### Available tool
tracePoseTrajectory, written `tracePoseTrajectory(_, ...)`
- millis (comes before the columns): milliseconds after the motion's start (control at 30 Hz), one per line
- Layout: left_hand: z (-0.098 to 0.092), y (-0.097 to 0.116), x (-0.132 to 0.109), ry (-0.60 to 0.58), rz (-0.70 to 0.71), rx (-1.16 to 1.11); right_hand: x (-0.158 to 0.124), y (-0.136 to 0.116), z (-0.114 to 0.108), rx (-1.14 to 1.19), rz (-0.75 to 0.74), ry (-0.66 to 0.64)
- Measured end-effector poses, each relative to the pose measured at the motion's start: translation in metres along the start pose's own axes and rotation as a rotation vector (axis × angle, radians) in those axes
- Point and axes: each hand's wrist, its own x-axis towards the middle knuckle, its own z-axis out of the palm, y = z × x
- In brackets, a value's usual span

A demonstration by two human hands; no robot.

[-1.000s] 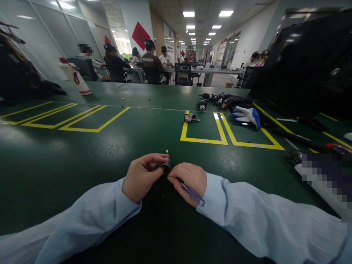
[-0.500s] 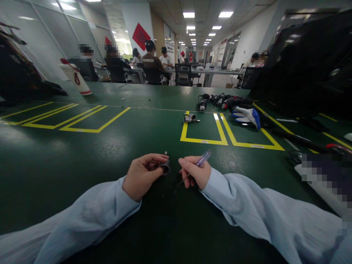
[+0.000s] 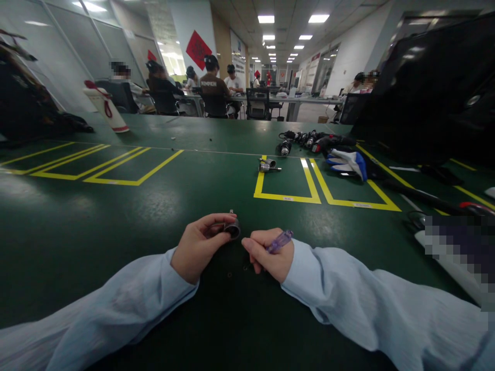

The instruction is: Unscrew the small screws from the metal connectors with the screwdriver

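Workbench point(image 3: 116, 232): a dark green mat fills the lower view, with both forearms resting on its near edge.
Black bulk point(image 3: 433, 93): a large dark shape stands on the right side of the bench; what it is cannot be told.
Yellow tape boxes point(image 3: 286, 197): two outlines lie ahead of the hands and more run off to the left.
Other people point(image 3: 212, 87): they sit at far tables, well apart from this bench.
Sleeves point(image 3: 116, 304): pale blue, they cover both arms down to the wrists.
White container point(image 3: 105, 109): it has red markings and stands tilted at the far left.
Glove point(image 3: 348, 162): white and blue, it lies just right of the tape boxes.
Tool heap point(image 3: 309, 139): dark power tool parts lie clustered beyond the glove.
Left hand point(image 3: 195, 250): it is curled, with thumb and fingertips pinching the metal part.
Right hand point(image 3: 268, 257): it is closed in a loose fist around the screwdriver, its forefinger tip just beside the metal part.
Loose fittings point(image 3: 267, 166): two small silver pieces lie on the left tape line.
Metal part point(image 3: 232, 229): a short grey cylinder with a stub on top, held just above the mat between the two hands.
Screwdriver point(image 3: 279, 241): its clear purple handle pokes up and right from the fist, and the shaft is hidden.
Screws point(image 3: 229, 275): tiny dark specks lie on the mat below the hands.
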Motion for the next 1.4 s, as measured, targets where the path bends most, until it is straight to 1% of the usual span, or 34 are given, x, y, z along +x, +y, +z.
tracePoseTrajectory(100, -0.001, 0.0, -0.001, 0.008, -0.025, -0.019, -0.002, 0.001, 0.002, -0.325, -0.36, 0.077)
tracePoseTrajectory(167, -0.001, -0.001, 0.0, 0.024, -0.03, -0.019, -0.003, 0.002, 0.002, -0.446, -0.548, 0.104)
tracePoseTrajectory(233, -0.002, -0.002, 0.0, 0.034, -0.034, -0.019, -0.004, 0.001, 0.001, -0.483, -0.653, 0.104)
tracePoseTrajectory(300, -0.002, -0.001, -0.001, 0.027, -0.043, -0.013, -0.004, 0.0, -0.002, -0.491, -0.705, 0.115)
tracePoseTrajectory(500, 0.0, 0.003, -0.005, -0.004, -0.027, 0.025, 0.001, 0.003, -0.004, -0.575, -0.732, 0.246)
tracePoseTrajectory(733, 0.0, 0.002, -0.006, -0.034, 0.009, 0.046, 0.008, 0.01, 0.001, -0.652, -0.773, 0.324)
tracePoseTrajectory(900, 0.001, 0.002, -0.007, -0.03, 0.024, 0.067, 0.01, 0.012, 0.002, -0.674, -0.776, 0.344)
tracePoseTrajectory(1133, 0.001, -0.002, -0.005, -0.011, 0.133, 0.087, 0.009, 0.01, 0.002, -0.687, -0.822, 0.341)
tracePoseTrajectory(1267, 0.001, -0.004, -0.005, 0.0, 0.166, 0.098, 0.007, 0.006, 0.001, -0.694, -0.793, 0.303)
tracePoseTrajectory(1400, 0.0, -0.005, -0.004, 0.002, 0.186, 0.108, 0.007, 0.006, 0.001, -0.691, -0.802, 0.324)
